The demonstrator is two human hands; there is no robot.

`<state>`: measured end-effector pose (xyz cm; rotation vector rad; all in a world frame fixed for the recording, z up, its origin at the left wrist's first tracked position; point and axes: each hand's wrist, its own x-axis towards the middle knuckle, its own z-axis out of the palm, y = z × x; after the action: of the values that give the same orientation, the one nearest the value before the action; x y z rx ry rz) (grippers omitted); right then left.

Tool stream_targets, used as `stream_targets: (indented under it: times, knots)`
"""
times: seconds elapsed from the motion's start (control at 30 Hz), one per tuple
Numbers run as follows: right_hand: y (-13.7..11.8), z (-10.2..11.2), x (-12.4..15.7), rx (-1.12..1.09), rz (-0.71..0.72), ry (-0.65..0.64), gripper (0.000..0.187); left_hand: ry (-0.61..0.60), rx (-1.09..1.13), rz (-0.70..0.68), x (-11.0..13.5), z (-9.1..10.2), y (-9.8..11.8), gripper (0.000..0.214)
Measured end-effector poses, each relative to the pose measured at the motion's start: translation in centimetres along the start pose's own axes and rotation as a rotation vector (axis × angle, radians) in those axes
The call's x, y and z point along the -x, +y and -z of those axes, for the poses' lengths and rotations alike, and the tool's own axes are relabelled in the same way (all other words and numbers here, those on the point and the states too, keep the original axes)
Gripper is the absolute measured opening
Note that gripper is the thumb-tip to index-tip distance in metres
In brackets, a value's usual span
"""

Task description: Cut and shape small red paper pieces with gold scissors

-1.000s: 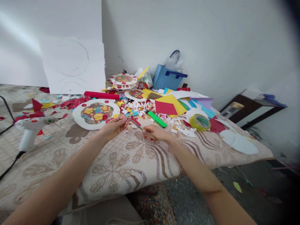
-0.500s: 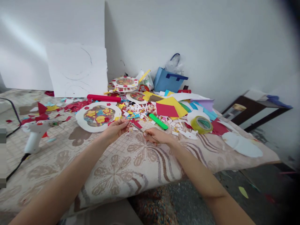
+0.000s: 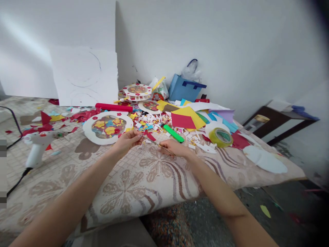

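Observation:
My right hand (image 3: 171, 147) is closed around a slim grey metal tool (image 3: 152, 141), whose exact kind I cannot make out. The tool's narrow end points left to the fingertips of my left hand (image 3: 130, 140). Those fingers are pinched together, and whatever they hold is too small to name. Just beyond my left hand lies a white scalloped paper ring (image 3: 88, 132) with a clear centre and yellow, red and blue flowers. A green marker-like stick (image 3: 174, 133) lies past my right hand, among white paper scraps (image 3: 154, 120).
A white glue gun (image 3: 37, 147) with a black cord stands at left. Tape rolls (image 3: 221, 137) and coloured sheets (image 3: 183, 120) lie at right. Behind are a red rolled tube (image 3: 113, 107), a decorated paper lantern (image 3: 137, 92), a blue bag (image 3: 183, 88) and white boards (image 3: 84, 77).
The metal tool in my right hand has shifted slightly, and its narrow end looks thinner now. Both hands stay almost in place, with my left fingers still pinched.

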<state>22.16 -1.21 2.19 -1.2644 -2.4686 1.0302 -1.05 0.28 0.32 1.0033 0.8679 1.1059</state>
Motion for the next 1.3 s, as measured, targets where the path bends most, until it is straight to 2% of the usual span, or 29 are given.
stream_targets:
  times: [0.27, 0.63, 1.03, 1.3]
  knots:
    - [-0.1, 0.2, -0.1, 0.091, 0.042, 0.057, 0.047, 0.032, -0.041, -0.004, -0.1, 0.0, -0.2, 0.021]
    - [1.2, 0.0, -0.8, 0.203, 0.059, 0.094, 0.049, 0.064, -0.105, -0.021, 0.0, 0.0, -0.3, 0.024]
    - [0.6, -0.2, -0.8, 0.299, 0.022, 0.169, 0.047, 0.08, -0.079, -0.045, 0.1, -0.3, -0.1, 0.02]
    - [-0.2, -1.0, -0.9, 0.357, 0.02, 0.232, 0.044, 0.092, -0.029, -0.084, 0.1, -0.3, -0.3, 0.029]
